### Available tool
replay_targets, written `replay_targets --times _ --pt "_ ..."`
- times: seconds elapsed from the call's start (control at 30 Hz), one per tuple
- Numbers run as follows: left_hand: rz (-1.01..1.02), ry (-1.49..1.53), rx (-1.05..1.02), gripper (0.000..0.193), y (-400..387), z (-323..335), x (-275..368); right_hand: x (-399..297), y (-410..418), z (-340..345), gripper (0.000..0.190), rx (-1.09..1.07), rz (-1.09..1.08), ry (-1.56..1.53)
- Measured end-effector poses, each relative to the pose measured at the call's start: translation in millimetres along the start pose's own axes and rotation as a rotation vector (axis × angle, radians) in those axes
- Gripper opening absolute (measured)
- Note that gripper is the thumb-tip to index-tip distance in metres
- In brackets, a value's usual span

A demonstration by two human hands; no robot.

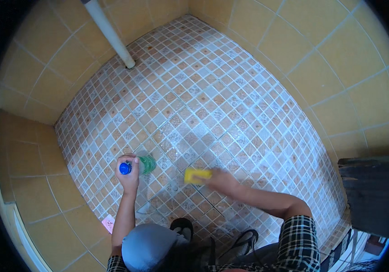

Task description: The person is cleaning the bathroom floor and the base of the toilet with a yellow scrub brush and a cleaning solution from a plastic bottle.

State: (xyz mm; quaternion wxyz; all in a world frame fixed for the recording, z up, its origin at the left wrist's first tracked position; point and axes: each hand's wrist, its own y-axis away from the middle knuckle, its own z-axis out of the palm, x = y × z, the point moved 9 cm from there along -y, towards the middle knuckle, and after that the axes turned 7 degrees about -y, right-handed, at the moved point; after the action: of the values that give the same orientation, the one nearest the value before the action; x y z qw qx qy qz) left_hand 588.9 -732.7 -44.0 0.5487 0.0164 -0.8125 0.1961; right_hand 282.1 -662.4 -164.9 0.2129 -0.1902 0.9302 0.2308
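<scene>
My left hand (127, 170) grips a clear plastic bottle (147, 165) near its top. The bottle has a blue cap (125, 168) and a green band, and it is upright or nearly so. In my right hand (222, 182) is a yellow sponge (191, 175), slightly blurred. The sponge is over the small-patterned floor tiles (194, 125), right of the bottle; whether it touches them I cannot tell. Part of the floor ahead of both hands shines as if wet.
A white pipe (111, 34) meets the floor at the back left. Yellow tiled walls (283, 44) enclose the floor. A pink card-like piece (108, 223) lies by the left wall. My sandalled feet (182, 227) are below, and a dark worn panel (371, 193) stands at right.
</scene>
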Motion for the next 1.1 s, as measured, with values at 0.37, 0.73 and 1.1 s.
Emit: replay_targets --times 0.37,0.73,1.1 --pt "0.002 -0.027 0.010 0.012 -2 7 -5 83 45 23 0.050 -0.050 0.532 -0.361" --pt "0.022 -0.021 0.065 0.013 -3 0 -3 160 63 -131 0.079 0.394 0.595 -0.064" --pt "0.033 -0.008 0.090 0.017 -2 -2 4 30 -42 -62 0.075 0.195 0.071 0.087"
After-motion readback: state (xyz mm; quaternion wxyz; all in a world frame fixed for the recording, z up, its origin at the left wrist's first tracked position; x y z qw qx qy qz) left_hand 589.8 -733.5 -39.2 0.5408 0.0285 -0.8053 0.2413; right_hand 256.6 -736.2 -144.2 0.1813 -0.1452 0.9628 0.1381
